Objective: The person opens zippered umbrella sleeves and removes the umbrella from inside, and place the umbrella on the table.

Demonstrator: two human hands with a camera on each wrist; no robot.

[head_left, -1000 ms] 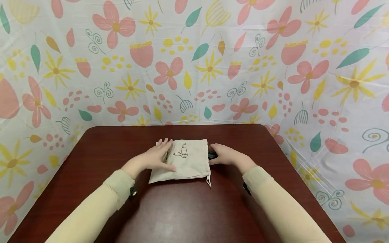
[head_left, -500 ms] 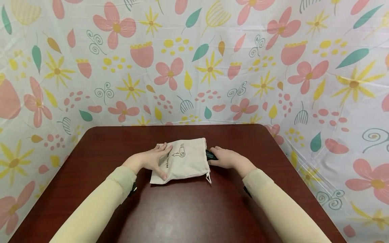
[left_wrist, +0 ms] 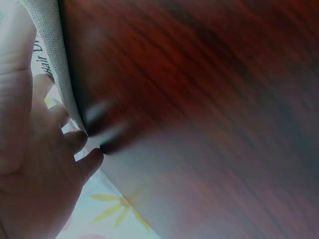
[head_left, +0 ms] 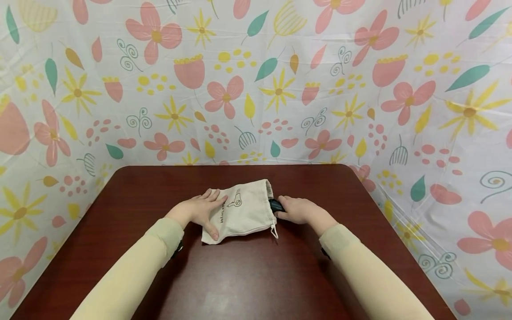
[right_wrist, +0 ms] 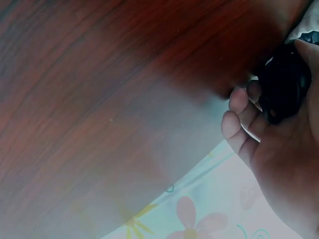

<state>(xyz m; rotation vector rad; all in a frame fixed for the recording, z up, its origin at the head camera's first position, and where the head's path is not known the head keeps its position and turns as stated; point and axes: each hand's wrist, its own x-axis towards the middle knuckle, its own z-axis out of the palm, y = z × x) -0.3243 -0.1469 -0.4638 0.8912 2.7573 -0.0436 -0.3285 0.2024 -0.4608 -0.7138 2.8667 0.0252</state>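
A cream cloth drawstring bag (head_left: pixel 244 213) lies on the table, printed with a hair dryer drawing and lettering. My left hand (head_left: pixel 201 210) holds its closed end, thumb near the front edge and fingers toward the far side. In the left wrist view, the bag's fabric (left_wrist: pixel 52 37) rises between the thumb and the other fingers. At the open mouth on the right, my right hand (head_left: pixel 298 210) grips the end of a black hair dryer (head_left: pixel 275 205); the rest of it is hidden inside the bag. The right wrist view shows that dark end (right_wrist: pixel 285 82) against the palm.
The dark red-brown wooden table (head_left: pixel 256 275) stretches around the bag. A white drawstring cord (head_left: pixel 274 230) hangs from the front corner of the mouth. Behind the table hangs a floral curtain (head_left: pixel 248 80).
My left hand has shifted from lying across the bag toward its closed end, baring more lettering. The bag has turned slightly, its mouth moving left; the right hand stays at the black end.
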